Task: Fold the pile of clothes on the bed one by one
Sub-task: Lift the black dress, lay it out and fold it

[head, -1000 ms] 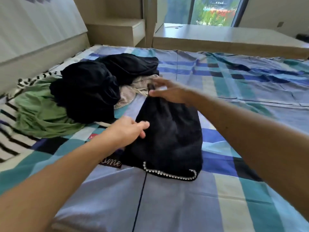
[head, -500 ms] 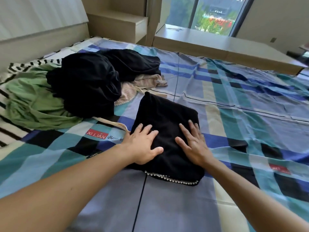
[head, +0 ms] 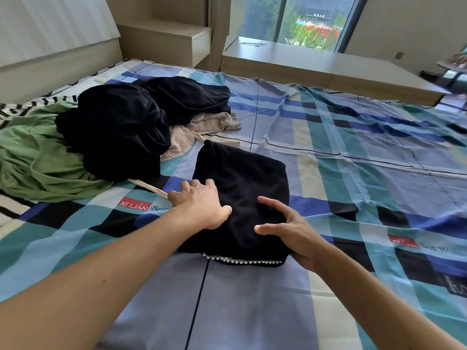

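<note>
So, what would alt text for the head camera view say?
A person's left hand and right hand rest on a folded black knit garment with a white-beaded hem, lying on a blue plaid bedsheet. Behind it sits an unfolded pile of black, green and beige clothes.

Bare forearms [head: 121, 251], bare left hand [head: 202, 205] and right hand [head: 290, 231].

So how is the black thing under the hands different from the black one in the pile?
The folded black garment lies flat and neat, with white bead trim; the black heap is crumpled, bulkier and shows no trim. Both are black cloth on the bed.
</note>
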{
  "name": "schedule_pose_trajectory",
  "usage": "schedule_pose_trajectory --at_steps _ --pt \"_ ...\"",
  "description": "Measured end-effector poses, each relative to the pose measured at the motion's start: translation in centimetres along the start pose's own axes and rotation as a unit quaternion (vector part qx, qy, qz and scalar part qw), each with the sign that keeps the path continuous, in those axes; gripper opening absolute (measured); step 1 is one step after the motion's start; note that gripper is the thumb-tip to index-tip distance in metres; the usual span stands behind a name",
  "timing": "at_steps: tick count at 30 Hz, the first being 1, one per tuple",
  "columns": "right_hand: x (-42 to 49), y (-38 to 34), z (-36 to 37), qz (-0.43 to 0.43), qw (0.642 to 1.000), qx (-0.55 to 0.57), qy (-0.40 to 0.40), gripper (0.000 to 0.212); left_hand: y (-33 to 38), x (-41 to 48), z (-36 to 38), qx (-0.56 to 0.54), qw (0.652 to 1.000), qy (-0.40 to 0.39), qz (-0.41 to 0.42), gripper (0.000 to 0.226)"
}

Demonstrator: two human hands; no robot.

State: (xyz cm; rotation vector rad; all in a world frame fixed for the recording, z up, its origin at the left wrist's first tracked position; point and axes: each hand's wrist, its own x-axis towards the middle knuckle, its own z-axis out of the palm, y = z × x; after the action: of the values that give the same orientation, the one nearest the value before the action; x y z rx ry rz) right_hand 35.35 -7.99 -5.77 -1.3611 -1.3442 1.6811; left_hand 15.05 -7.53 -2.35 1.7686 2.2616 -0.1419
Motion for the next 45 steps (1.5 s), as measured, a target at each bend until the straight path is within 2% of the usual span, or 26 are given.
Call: schedule_pose_trajectory --at_steps 3,9,11,13,14,16,20,23,24,26,28,30,33,35,38,39,43,45 --pt "-1.1 -0.2 -0.8 0.010 0.999 0.031 0.022 0.065 0.7 -0.3 -0.5 -0.021 1.000 0.014 0.014 0.072" --pt "-7.0 -4.4 -10.9 0.074 0.993 -0.036 -0.086 0.066 2.6 -0.9 -1.1 -0.043 0.994 0.058 0.077 0.071" --pt "-8.4 -4.5 -15.2 0.085 0.993 -0.076 -0.035 0.074 3.7 -1.0 -0.8 -0.045 0.991 0.071 0.108 0.070" --pt "-9.1 -3.4 -18.3 0.062 0.983 -0.138 0.101 0.090 5.4 -0.9 -0.1 -0.038 0.987 0.071 0.138 0.068" --pt "-8.9 -2.7 -18.8 0.057 0.975 -0.146 0.160 0.091 5.7 -0.6 0.3 -0.038 0.987 0.065 0.144 0.068" --pt "-8.8 -0.7 -19.2 0.078 0.970 -0.112 0.202 0.092 6.9 0.0 1.1 -0.067 0.986 0.035 0.148 0.068" --pt "-9.0 1.6 -18.7 0.102 0.975 -0.106 0.170 0.083 7.9 1.5 1.6 -0.150 0.981 -0.029 0.116 0.066" --pt "-10.4 2.2 -17.9 0.108 0.986 -0.032 0.122 0.053 7.7 2.8 0.7 -0.190 0.974 -0.091 0.083 0.063" --pt "-10.8 2.8 -17.5 0.106 0.988 0.010 0.115 0.049 7.5 3.2 0.3 -0.221 0.965 -0.127 0.068 0.061" --pt "-11.3 4.0 -16.8 0.059 0.983 0.113 0.132 0.054 7.1 3.2 -0.7 -0.302 0.927 -0.218 0.048 0.052" --pt "-11.6 4.7 -15.5 -0.024 0.970 0.195 0.143 0.061 6.9 2.5 -1.8 -0.357 0.889 -0.284 0.044 0.042" --pt "-11.8 5.1 -14.1 -0.075 0.968 0.185 0.154 0.070 6.9 1.8 -2.4 -0.382 0.872 -0.300 0.055 0.039" --pt "-11.6 5.8 -13.1 -0.079 0.970 0.060 0.222 0.129 7.2 1.0 -2.8 -0.391 0.872 -0.281 0.082 0.041" --pt "-11.4 6.0 -12.9 -0.070 0.971 0.017 0.229 0.144 7.8 0.6 -2.9 -0.395 0.878 -0.255 0.093 0.052" --pt "-11.8 5.4 -13.1 -0.097 0.966 -0.024 0.239 0.141 8.7 -0.7 -3.2 -0.375 0.892 -0.190 0.163 0.083" --pt "-12.2 4.9 -13.3 -0.107 0.963 -0.030 0.247 0.140 9.3 -1.2 -3.4 -0.366 0.893 -0.163 0.204 0.086" --pt "-13.9 1.7 -16.4 -0.159 0.948 -0.040 0.274 0.126 12.3 -3.9 -4.2 -0.438 0.837 -0.157 0.288 0.069" --pt "-15.6 -0.7 -19.2 -0.185 0.935 -0.065 0.297 0.113 14.8 -5.1 -4.8 -0.452 0.823 -0.120 0.321 0.063"
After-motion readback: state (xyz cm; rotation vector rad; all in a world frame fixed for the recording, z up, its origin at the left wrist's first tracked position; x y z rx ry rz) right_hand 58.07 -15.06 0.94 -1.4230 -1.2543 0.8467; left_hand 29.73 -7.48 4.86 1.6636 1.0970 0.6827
